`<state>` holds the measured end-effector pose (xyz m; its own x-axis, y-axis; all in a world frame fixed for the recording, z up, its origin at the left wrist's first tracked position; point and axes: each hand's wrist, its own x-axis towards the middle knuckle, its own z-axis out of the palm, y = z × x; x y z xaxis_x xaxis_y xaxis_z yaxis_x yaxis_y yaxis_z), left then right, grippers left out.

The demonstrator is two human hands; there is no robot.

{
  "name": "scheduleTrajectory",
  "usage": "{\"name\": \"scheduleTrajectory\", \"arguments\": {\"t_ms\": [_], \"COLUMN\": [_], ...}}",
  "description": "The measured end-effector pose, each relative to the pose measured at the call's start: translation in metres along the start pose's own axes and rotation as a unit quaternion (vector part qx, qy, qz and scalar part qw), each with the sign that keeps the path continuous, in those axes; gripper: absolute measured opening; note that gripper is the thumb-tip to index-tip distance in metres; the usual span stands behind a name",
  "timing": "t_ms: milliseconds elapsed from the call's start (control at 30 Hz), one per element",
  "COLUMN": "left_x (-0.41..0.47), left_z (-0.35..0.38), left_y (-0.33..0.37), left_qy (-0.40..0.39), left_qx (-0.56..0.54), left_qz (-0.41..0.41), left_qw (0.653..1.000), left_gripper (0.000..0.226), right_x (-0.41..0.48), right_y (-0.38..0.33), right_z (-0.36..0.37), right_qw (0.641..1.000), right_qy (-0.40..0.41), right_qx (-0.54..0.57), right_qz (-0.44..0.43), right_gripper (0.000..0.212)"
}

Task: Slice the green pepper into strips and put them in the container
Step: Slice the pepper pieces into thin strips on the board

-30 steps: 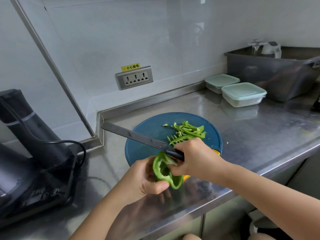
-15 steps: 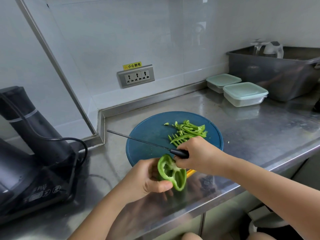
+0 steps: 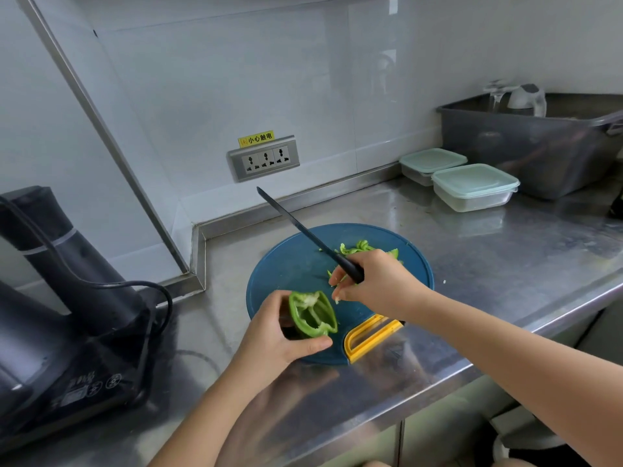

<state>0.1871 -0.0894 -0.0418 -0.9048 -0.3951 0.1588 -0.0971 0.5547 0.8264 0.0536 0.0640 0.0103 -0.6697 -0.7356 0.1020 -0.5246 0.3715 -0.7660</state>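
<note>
Green pepper half (image 3: 312, 315) gripped hollow-up in left hand (image 3: 276, 335), probably for deseeding; right hand (image 3: 377, 286) clutches knife (image 3: 303, 228), blade pointing far-left.

Worn on the head, looking forward and down over both forearms entering from the bottom edge. Near: close enough to show the pale ribs inside the green pepper half (image 3: 312, 315) gripped by the left hand (image 3: 279, 338) and the knife (image 3: 303, 230) held by its handle in the right hand (image 3: 377, 284). Facing a white wall, with a wall socket (image 3: 264, 159) beyond the hands. Wide-angle: takes in the steel counter (image 3: 472, 264) under the hands, a black appliance (image 3: 67, 251) well left of the left hand, a grey tub (image 3: 539, 146) well beyond the right hand.
</note>
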Motion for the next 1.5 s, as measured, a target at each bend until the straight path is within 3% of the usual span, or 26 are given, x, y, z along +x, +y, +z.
{"name": "scheduleTrajectory", "arguments": {"t_ms": [167, 333, 633, 733, 867, 933, 1100, 1233, 1500], "left_x": [-0.006, -0.006, -0.006, -0.005, -0.004, -0.004, -0.004, -0.004, -0.003], "left_z": [0.006, 0.006, 0.008, 0.012, 0.015, 0.017, 0.018, 0.016, 0.015], "left_y": [-0.001, -0.002, -0.004, -0.004, -0.004, -0.006, -0.006, -0.004, -0.006], "left_qy": [0.029, 0.079, 0.084, 0.095, 0.118, 0.123, 0.137, 0.136, 0.122], "left_qx": [0.107, 0.120, 0.106, 0.109, 0.116, 0.105, 0.086, 0.073, 0.071], "left_qz": [0.068, 0.093, 0.061, 0.051, 0.042, 0.027, 0.015, 0.013, 0.002], "left_qw": [0.992, 0.985, 0.989, 0.988, 0.985, 0.986, 0.987, 0.988, 0.990], "left_gripper": [0.074, 0.062, 0.070, 0.069, 0.068, 0.066, 0.063, 0.069, 0.069], "right_x": [0.003, -0.001, -0.026, -0.041, -0.060, -0.067, -0.081, -0.088, -0.082], "right_y": [-0.002, 0.002, 0.003, 0.000, -0.001, -0.002, -0.001, -0.004, -0.009], "right_z": [0.011, 0.009, -0.007, -0.002, 0.011, 0.018, 0.032, 0.034, 0.033], "right_qw": [0.999, 0.998, 0.994, 0.990, 0.982, 0.982, 0.992, 0.991, 0.989], "right_qy": [-0.012, -0.005, -0.036, -0.059, -0.070, -0.071, -0.050, -0.063, -0.086], "right_qx": [-0.031, -0.022, -0.066, -0.020, 0.040, 0.054, -0.045, -0.042, -0.041], "right_qz": [0.024, 0.053, 0.078, 0.124, 0.171, 0.164, 0.104, 0.110, 0.113], "right_gripper": [0.013, 0.015, 0.031, 0.050, 0.055, 0.057, 0.065, 0.056, 0.058]}}
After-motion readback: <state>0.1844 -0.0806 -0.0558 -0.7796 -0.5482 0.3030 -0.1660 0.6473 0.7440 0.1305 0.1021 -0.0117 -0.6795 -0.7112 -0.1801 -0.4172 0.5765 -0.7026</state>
